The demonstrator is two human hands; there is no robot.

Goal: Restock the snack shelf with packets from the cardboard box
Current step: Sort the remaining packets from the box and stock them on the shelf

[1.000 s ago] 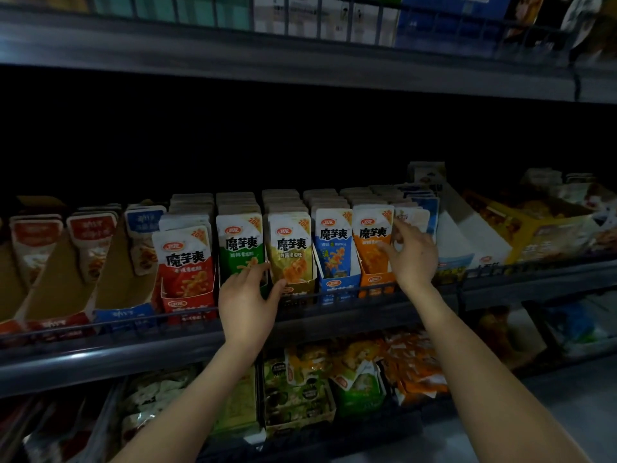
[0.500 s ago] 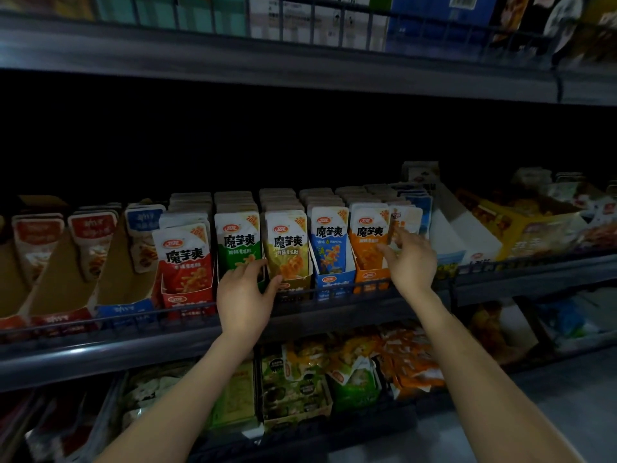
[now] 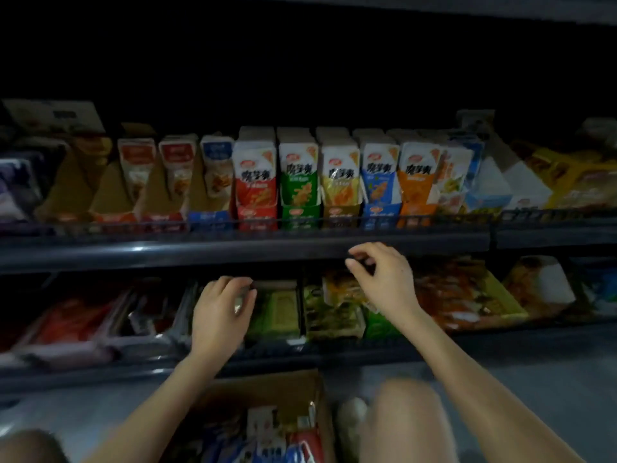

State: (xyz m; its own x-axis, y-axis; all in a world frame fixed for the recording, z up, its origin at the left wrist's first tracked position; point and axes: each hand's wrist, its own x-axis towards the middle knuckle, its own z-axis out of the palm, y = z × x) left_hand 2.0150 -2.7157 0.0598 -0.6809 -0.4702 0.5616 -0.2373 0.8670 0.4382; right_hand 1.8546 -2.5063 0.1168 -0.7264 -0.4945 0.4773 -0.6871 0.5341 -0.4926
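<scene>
A row of upright snack packets [image 3: 340, 175] in red, green, yellow, blue and orange stands in small display cartons on the dark snack shelf [image 3: 233, 250]. My left hand [image 3: 218, 315] hangs in front of the lower shelf, fingers loosely curled, holding nothing. Just below the shelf's front edge is my right hand [image 3: 384, 279], fingers relaxed and empty. At the bottom, between my knees, an open cardboard box [image 3: 273, 389] holds several packets [image 3: 267, 436].
The lower shelf [image 3: 300, 352] carries trays of mixed snack bags. Brown cartons with red and blue packets [image 3: 173, 175] stand left of the row, and yellow boxes [image 3: 567, 182] stand at the right. Grey floor [image 3: 534, 379] lies to the right of the box.
Both hands have left the packets on the shelf and dropped below its front edge. The view has tilted down, bringing the cardboard box and my knees into sight.
</scene>
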